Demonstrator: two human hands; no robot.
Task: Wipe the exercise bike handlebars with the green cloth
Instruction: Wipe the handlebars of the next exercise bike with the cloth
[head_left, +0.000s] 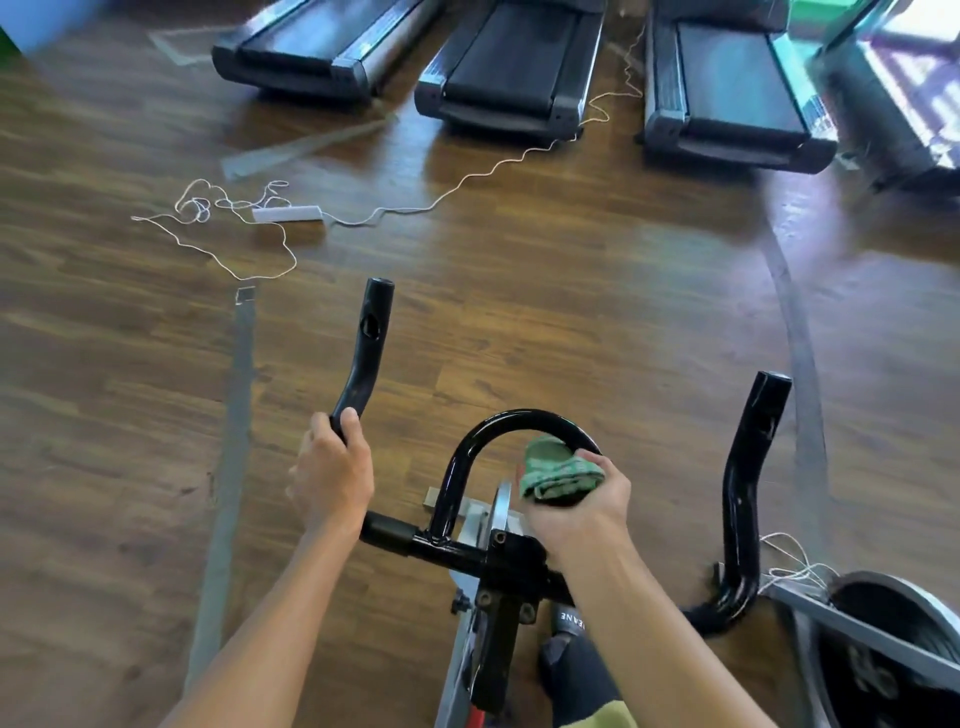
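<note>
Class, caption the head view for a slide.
Left hand grips the left handlebar; right hand holds a green cloth on the centre loop.

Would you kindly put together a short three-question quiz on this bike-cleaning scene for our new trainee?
1. Which hand grips the green cloth?
2. True or false: the left hand hangs free of the handlebars.
3. The cloth sits against: A) the centre loop bar; B) the right upright horn; C) the white cord on the floor.

Key:
1. The right hand.
2. False; it grips the base of the left horn.
3. A.
</note>
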